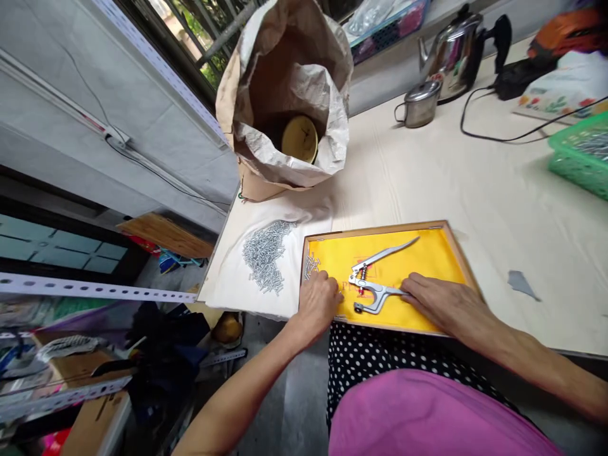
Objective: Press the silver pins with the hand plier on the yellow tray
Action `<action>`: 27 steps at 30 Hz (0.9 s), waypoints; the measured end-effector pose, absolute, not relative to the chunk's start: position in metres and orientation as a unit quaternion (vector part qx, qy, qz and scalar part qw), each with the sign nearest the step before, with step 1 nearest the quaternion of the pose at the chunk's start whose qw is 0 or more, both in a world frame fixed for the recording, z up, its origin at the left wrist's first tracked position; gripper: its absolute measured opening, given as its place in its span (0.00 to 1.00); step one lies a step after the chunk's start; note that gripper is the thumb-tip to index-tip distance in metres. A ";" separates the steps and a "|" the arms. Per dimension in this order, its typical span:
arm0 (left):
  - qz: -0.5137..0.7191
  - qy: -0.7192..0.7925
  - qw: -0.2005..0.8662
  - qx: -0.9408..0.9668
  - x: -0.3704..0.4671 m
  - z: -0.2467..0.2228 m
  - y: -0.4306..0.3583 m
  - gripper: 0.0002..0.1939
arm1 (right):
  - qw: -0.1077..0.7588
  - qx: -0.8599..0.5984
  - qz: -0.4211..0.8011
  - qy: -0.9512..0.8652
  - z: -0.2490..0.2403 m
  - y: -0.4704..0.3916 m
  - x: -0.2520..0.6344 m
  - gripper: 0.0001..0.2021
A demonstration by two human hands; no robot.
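A shallow wooden-edged tray lined with yellow cloth lies at the table's front edge. Hand pliers with silver handles spread apart rest in it. My right hand is closed on the end of the lower handle. At the tray's left side is my left hand, its fingers bent together beside a few small metal pins; whether it holds any is hidden. Left of the tray, a heap of similar metal pins lies on a white cloth.
A large open paper sack with a round yellowish object inside stands behind the pins. Farther back are a metal cup, a kettle and a black cable. A green basket sits at right, with a grey scrap nearer.
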State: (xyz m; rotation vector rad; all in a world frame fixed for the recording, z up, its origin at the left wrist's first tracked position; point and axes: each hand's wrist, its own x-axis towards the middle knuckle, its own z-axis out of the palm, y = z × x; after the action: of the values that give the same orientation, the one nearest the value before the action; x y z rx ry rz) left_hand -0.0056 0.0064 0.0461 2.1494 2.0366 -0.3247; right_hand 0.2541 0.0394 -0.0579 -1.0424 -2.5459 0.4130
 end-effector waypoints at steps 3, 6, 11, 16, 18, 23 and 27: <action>-0.080 0.752 0.022 0.654 -0.046 0.056 0.012 0.08 | 0.188 -0.377 0.144 -0.895 -0.058 0.038 0.253 0.13; -0.083 0.825 -0.023 0.558 -0.093 0.053 0.032 0.14 | 0.205 -0.380 0.153 -0.889 -0.058 0.036 0.252 0.13; -0.075 0.867 -0.018 0.492 -0.137 0.025 0.060 0.17 | 0.220 -0.383 0.152 -0.884 -0.059 0.037 0.250 0.13; -0.068 0.864 -0.017 0.499 -0.143 0.009 0.067 0.14 | 0.197 -0.386 0.158 -0.887 -0.055 0.038 0.250 0.14; -0.069 0.859 -0.016 0.508 -0.143 0.007 0.067 0.14 | 0.197 -0.390 0.161 -0.885 -0.054 0.038 0.251 0.14; -0.080 0.842 -0.013 0.533 -0.145 0.008 0.064 0.14 | 0.192 -0.385 0.161 -0.889 -0.053 0.039 0.251 0.12; -0.090 0.832 -0.015 0.547 -0.144 0.012 0.061 0.14 | 0.188 -0.387 0.147 -0.891 -0.055 0.039 0.251 0.12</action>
State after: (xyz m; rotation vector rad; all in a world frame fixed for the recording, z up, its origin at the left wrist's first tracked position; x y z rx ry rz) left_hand -0.1435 0.0614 0.0120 1.7349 2.6385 -0.2869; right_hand 0.2508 0.0391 -0.0546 -1.0892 -2.5063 0.4142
